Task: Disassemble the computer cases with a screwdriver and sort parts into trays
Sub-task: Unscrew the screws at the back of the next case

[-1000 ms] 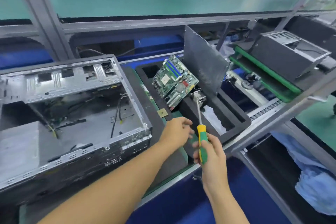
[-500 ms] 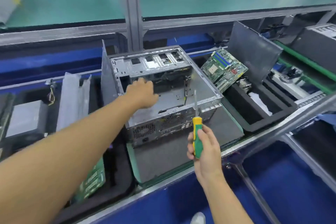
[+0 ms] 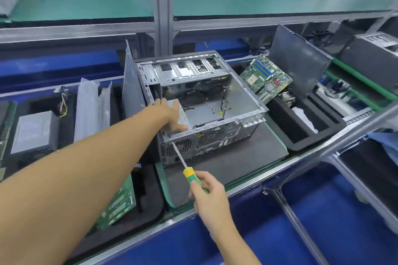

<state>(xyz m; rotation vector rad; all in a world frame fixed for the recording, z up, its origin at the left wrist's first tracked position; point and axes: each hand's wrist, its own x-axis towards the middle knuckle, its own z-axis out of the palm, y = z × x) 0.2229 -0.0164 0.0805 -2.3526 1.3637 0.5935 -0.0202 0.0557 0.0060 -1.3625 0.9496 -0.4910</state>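
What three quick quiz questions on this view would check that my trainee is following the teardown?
1. True or false: the right hand grips the screwdriver.
2. The left hand is: A reaching into the open computer case; B gripping the screwdriver; C pressing on the right hand.
3. Fill in: the motherboard leans in the black tray on the case's ____ side.
Key: 1 true; 2 A; 3 right.
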